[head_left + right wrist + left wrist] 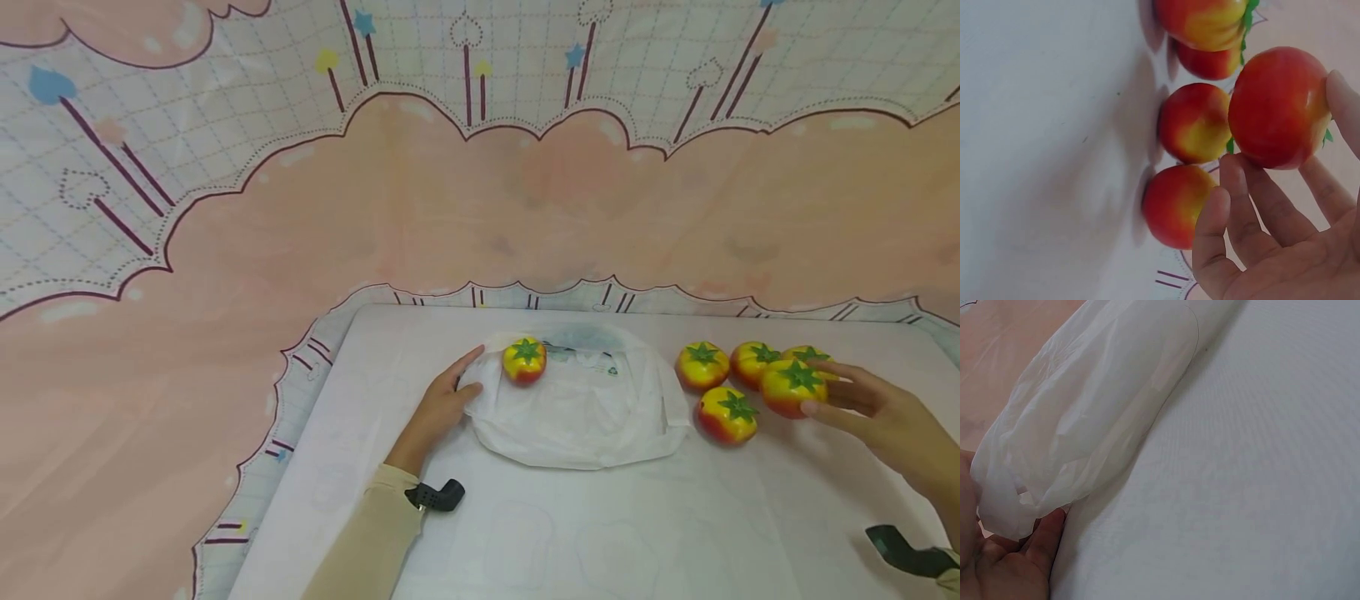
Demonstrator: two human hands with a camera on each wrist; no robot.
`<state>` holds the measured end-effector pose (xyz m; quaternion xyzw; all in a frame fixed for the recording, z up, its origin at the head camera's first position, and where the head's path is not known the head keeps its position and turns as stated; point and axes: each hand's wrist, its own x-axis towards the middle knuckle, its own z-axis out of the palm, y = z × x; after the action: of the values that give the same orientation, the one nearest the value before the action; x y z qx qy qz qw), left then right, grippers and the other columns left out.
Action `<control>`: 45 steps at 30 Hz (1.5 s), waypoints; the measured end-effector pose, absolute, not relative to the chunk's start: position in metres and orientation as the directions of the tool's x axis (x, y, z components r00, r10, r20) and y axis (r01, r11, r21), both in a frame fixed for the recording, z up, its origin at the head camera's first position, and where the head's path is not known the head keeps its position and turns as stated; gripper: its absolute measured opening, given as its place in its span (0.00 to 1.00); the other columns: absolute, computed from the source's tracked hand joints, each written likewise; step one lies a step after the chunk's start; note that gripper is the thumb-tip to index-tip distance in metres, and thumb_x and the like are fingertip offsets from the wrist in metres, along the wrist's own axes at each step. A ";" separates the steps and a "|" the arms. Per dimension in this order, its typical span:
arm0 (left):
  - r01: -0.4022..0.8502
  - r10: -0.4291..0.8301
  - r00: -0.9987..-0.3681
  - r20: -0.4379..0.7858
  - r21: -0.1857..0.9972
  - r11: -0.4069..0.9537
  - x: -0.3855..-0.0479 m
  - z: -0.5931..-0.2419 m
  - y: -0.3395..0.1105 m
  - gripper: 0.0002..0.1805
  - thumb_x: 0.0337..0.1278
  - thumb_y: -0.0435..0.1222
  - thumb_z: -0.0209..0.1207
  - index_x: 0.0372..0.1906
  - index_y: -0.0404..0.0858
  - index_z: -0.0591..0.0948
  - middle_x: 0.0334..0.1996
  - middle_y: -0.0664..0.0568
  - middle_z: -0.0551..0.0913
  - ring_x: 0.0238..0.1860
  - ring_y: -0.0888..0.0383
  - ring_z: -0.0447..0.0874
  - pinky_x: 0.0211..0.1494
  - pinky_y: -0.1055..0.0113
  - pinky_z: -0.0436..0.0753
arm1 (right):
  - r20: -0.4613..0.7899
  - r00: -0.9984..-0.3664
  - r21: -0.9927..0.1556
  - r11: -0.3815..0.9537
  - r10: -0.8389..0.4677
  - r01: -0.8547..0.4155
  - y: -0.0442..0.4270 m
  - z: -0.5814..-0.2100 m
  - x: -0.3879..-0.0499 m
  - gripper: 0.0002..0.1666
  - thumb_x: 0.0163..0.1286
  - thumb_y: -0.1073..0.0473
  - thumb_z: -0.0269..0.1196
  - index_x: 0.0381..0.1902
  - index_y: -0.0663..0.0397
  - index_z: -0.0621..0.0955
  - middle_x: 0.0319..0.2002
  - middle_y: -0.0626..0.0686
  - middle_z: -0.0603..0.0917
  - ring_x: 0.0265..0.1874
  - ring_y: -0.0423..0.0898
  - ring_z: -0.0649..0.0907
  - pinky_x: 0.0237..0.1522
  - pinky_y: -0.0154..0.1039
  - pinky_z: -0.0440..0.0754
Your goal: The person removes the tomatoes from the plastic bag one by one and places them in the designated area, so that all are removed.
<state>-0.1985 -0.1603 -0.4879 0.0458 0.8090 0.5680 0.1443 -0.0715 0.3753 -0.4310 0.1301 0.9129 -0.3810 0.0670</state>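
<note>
A white plastic bag (585, 417) lies on the white table, with faint green print near its far side. My left hand (438, 412) holds the bag's left edge, thumb on one side and fingers on the other; the left wrist view shows a crumpled bag corner (1010, 506) between them. On the bag's left part sits a yellow-red tomato (524, 361) with a green star-shaped top; whether it rests on or inside the opening I cannot tell. My right hand (885, 417) grips another tomato (1280, 109) between thumb and fingertips, lifted just beside the others.
Several more tomatoes stand right of the bag, among them a near one (727, 415) and a far-left one (702, 365). The table (585, 533) reaches back to a peach cloth backdrop (525, 208) with drawn candles.
</note>
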 end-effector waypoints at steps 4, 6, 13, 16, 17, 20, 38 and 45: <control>-0.096 0.235 -0.954 -0.189 0.929 0.356 -0.199 -0.487 -0.160 0.32 0.73 0.36 0.55 0.73 0.70 0.68 0.79 0.63 0.60 0.82 0.56 0.51 0.84 0.51 0.54 | -0.258 -0.950 -0.663 0.683 0.175 0.306 0.378 -0.434 -0.071 0.54 0.74 0.40 0.61 0.79 0.68 0.51 0.72 0.83 0.55 0.64 0.82 0.60 0.55 0.84 0.64; -0.098 0.235 -0.953 -0.191 0.929 0.356 -0.198 -0.487 -0.160 0.32 0.73 0.36 0.55 0.73 0.70 0.68 0.80 0.63 0.60 0.83 0.56 0.51 0.84 0.50 0.54 | -0.283 -0.944 -0.654 0.685 0.171 0.321 0.379 -0.434 -0.071 0.54 0.74 0.40 0.61 0.79 0.68 0.51 0.71 0.83 0.54 0.64 0.82 0.59 0.54 0.84 0.65; -0.096 0.242 -0.952 -0.185 0.936 0.338 -0.199 -0.485 -0.160 0.32 0.72 0.35 0.55 0.74 0.67 0.69 0.79 0.63 0.61 0.82 0.57 0.51 0.84 0.51 0.54 | -0.347 -0.928 -0.625 0.704 0.138 0.338 0.380 -0.437 -0.072 0.55 0.74 0.39 0.60 0.79 0.70 0.50 0.71 0.84 0.54 0.63 0.83 0.60 0.54 0.82 0.69; -0.097 0.241 -0.953 -0.186 0.936 0.337 -0.199 -0.484 -0.160 0.32 0.72 0.35 0.55 0.74 0.67 0.69 0.79 0.63 0.61 0.82 0.57 0.51 0.84 0.51 0.55 | -0.358 -0.924 -0.615 0.711 0.134 0.342 0.380 -0.438 -0.073 0.56 0.73 0.37 0.60 0.79 0.70 0.51 0.70 0.84 0.56 0.63 0.82 0.61 0.55 0.81 0.69; -0.098 0.240 -0.953 -0.186 0.937 0.336 -0.199 -0.484 -0.160 0.32 0.72 0.35 0.55 0.74 0.67 0.69 0.79 0.63 0.61 0.82 0.57 0.51 0.84 0.52 0.55 | -0.361 -0.923 -0.613 0.712 0.131 0.341 0.381 -0.438 -0.073 0.56 0.73 0.37 0.60 0.79 0.69 0.51 0.70 0.83 0.56 0.63 0.82 0.61 0.55 0.81 0.70; -0.097 0.241 -0.953 -0.185 0.937 0.335 -0.199 -0.484 -0.160 0.32 0.72 0.35 0.55 0.73 0.67 0.69 0.79 0.63 0.61 0.82 0.57 0.52 0.84 0.52 0.55 | -0.358 -0.925 -0.612 0.718 0.124 0.333 0.381 -0.440 -0.072 0.55 0.73 0.36 0.60 0.78 0.68 0.52 0.70 0.83 0.59 0.63 0.81 0.63 0.56 0.79 0.71; -0.091 0.250 -0.951 -0.180 0.940 0.329 -0.199 -0.485 -0.162 0.32 0.73 0.35 0.55 0.73 0.68 0.69 0.79 0.62 0.61 0.82 0.56 0.52 0.84 0.51 0.55 | -0.391 -0.916 -0.597 0.731 0.096 0.331 0.381 -0.442 -0.073 0.54 0.73 0.36 0.61 0.78 0.67 0.54 0.69 0.82 0.61 0.60 0.79 0.67 0.45 0.63 0.84; -0.094 0.250 -0.951 -0.183 0.940 0.328 -0.200 -0.485 -0.162 0.32 0.73 0.36 0.55 0.73 0.68 0.69 0.79 0.63 0.61 0.82 0.57 0.52 0.84 0.51 0.55 | -0.400 -0.913 -0.582 0.745 0.087 0.325 0.380 -0.443 -0.074 0.53 0.73 0.37 0.61 0.77 0.67 0.55 0.68 0.83 0.60 0.61 0.81 0.66 0.50 0.73 0.80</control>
<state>-0.1999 -0.1620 -0.4847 0.0487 0.8011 0.5776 0.1491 -0.0744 0.3795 -0.4427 0.1123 0.9173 -0.3388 0.1763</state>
